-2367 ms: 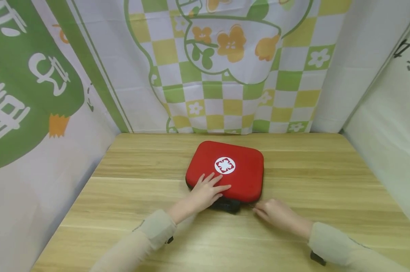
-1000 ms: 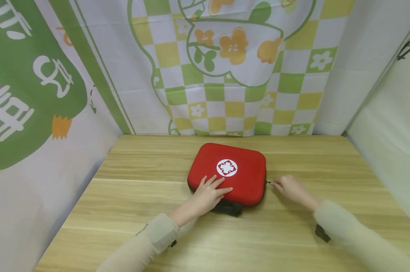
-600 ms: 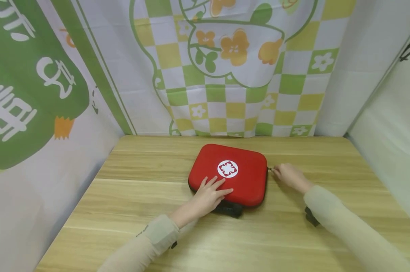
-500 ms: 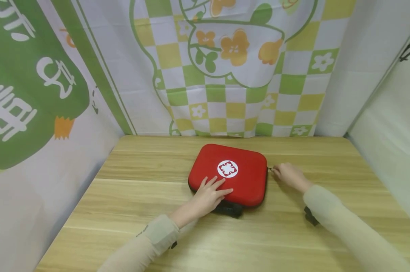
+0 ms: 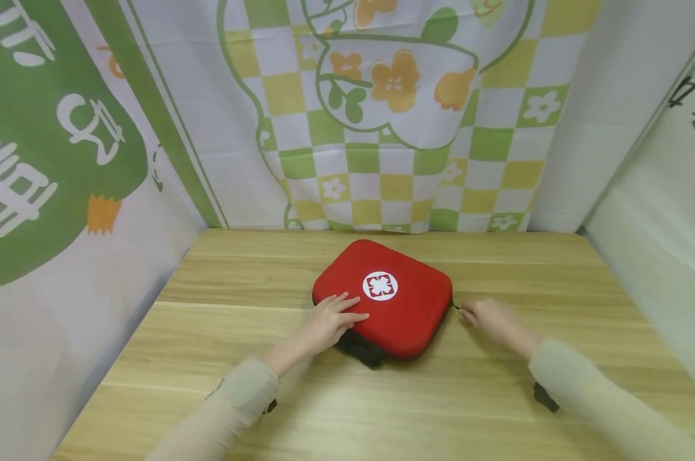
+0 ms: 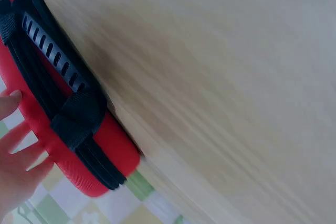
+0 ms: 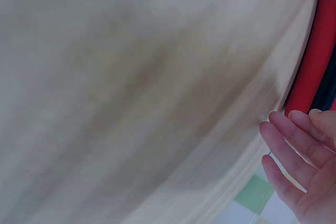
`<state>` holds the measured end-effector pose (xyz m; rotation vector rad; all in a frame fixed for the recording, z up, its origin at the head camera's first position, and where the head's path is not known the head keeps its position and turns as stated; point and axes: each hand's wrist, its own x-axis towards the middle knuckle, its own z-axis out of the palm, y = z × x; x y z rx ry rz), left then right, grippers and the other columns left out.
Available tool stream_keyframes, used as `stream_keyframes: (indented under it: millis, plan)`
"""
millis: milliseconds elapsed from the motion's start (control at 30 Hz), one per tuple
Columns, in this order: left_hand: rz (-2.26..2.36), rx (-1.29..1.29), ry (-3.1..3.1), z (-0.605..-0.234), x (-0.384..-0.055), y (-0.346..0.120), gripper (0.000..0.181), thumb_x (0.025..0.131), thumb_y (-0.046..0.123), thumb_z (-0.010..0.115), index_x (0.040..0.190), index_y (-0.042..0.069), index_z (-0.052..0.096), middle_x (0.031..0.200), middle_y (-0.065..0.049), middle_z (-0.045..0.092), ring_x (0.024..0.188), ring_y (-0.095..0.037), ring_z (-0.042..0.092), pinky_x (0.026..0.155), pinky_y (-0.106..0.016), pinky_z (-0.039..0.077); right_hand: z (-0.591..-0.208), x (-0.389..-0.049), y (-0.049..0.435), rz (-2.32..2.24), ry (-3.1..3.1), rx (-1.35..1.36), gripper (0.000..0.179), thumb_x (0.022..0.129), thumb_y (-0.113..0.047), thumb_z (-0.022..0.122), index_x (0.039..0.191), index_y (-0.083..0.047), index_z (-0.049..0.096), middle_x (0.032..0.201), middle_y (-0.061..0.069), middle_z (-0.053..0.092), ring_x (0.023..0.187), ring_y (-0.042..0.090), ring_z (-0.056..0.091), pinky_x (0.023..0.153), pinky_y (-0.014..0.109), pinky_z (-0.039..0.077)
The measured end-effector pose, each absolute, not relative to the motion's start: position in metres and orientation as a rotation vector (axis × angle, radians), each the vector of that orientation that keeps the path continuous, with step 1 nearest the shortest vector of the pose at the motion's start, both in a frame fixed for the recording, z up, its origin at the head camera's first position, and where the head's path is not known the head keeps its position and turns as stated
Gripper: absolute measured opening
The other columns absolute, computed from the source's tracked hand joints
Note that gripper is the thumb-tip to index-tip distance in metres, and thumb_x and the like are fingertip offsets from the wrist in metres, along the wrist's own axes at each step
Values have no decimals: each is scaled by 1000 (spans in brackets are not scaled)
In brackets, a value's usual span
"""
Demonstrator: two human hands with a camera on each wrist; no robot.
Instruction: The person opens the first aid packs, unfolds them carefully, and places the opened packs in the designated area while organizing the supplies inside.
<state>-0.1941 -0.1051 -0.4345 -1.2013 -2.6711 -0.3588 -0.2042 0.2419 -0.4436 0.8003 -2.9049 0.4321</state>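
Note:
A red zippered first-aid case (image 5: 407, 314) with a white round emblem lies on the table, turned at a slant. My left hand (image 5: 329, 323) rests on its front left part with spread, straight fingers. Below that hand, the black carry handle (image 5: 360, 349) sticks out from the front side; the left wrist view shows the handle (image 6: 55, 56) and the dark zipper track (image 6: 100, 166) along the red side. At the case's right corner, my right hand (image 5: 494, 321) pinches the small zipper pull (image 5: 456, 308) between thumb and curled finger. In the right wrist view, the right hand (image 7: 310, 156) is beside the case's edge.
The wooden table (image 5: 238, 269) carries the case near its middle. Behind it hangs a checked, flowered cloth (image 5: 382, 192). Pale printed cloth walls (image 5: 664, 211) stand at both sides. Dark wrist devices (image 5: 546, 397) sit under the sleeves.
The right hand first went with the zipper pull from the front right corner up the right side. Since then the case has turned clockwise, the left hand shifting left and the right hand slightly nearer.

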Motion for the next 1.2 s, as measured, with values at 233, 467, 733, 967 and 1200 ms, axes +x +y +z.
stream_keyframes:
  millis: [233, 467, 733, 967, 1200]
  plan:
    - [-517, -1224, -2675, -434, -215, -122, 33, 79, 8, 64, 111, 13, 63, 124, -16, 51, 119, -35, 40, 97, -43, 36, -444, -178, 236, 400, -2831, 868, 19, 81, -8, 59, 64, -13, 54, 56, -9, 48, 51, 6, 45, 45, 27, 41]
    - [-578, -1229, -2694, -434, -232, -134, 33, 79, 4, 64, 111, 10, 63, 127, -19, 47, 120, -37, 38, 98, -45, 35, -445, -155, 225, 441, -2735, 1002, 16, 78, -6, 62, 65, -13, 55, 57, -10, 51, 51, 1, 45, 43, 21, 41]
    - [-539, -1135, -2749, -432, -245, -140, 35, 80, 3, 62, 114, 12, 61, 131, -18, 42, 120, -36, 38, 99, -43, 35, -447, -137, 203, 484, -2654, 1138, 7, 77, -8, 64, 70, -6, 62, 63, -3, 62, 56, 8, 58, 48, 22, 48]
    - [-456, -1091, -2703, -433, -250, -145, 36, 80, 2, 62, 114, 13, 61, 125, -23, 47, 112, -34, 48, 93, -40, 42, -448, -130, 184, 531, -2744, 1162, 17, 80, -12, 61, 64, -13, 57, 57, -8, 54, 50, 2, 49, 45, 22, 45]
    - [-464, -1025, -2727, -432, -247, -146, 36, 82, 2, 60, 117, 11, 59, 124, -24, 47, 113, -37, 46, 94, -43, 40, -449, -128, 177, 562, -2724, 1175, 13, 81, -13, 60, 68, -13, 60, 63, -7, 59, 58, 6, 56, 51, 22, 48]
